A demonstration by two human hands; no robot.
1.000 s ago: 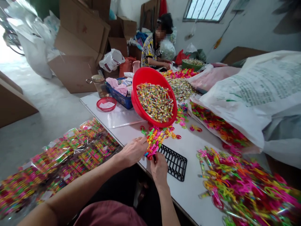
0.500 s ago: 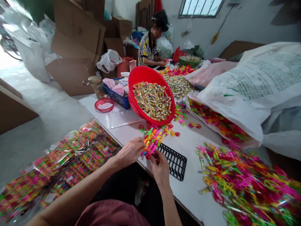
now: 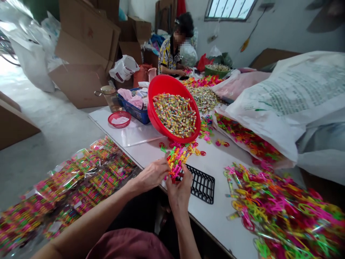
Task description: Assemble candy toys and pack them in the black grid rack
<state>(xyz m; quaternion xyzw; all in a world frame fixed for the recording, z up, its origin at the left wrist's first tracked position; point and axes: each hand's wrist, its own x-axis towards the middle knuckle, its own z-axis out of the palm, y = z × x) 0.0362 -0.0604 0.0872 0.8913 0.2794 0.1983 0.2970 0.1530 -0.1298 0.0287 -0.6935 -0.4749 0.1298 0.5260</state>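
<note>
Along the near edge of the white flat-topped table [image 3: 142, 153], I have my left hand [image 3: 151, 173] and right hand [image 3: 180, 189] closed by the fingers around a cluster of small multicoloured plastic pieces [image 3: 176, 160]. The black slotted plastic tray [image 3: 204, 185] lies beside my right hand; beyond the cluster, a round red plastic bowl [image 3: 167, 85] tilts, holding shiny multicoloured tubes [image 3: 175, 115].

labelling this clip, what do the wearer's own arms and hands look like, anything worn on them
No gloves on the left hand or right hand. No watch or bracelet shows at either wrist, and the left forearm and right forearm show no sleeves. Rings are too small to tell.
</note>
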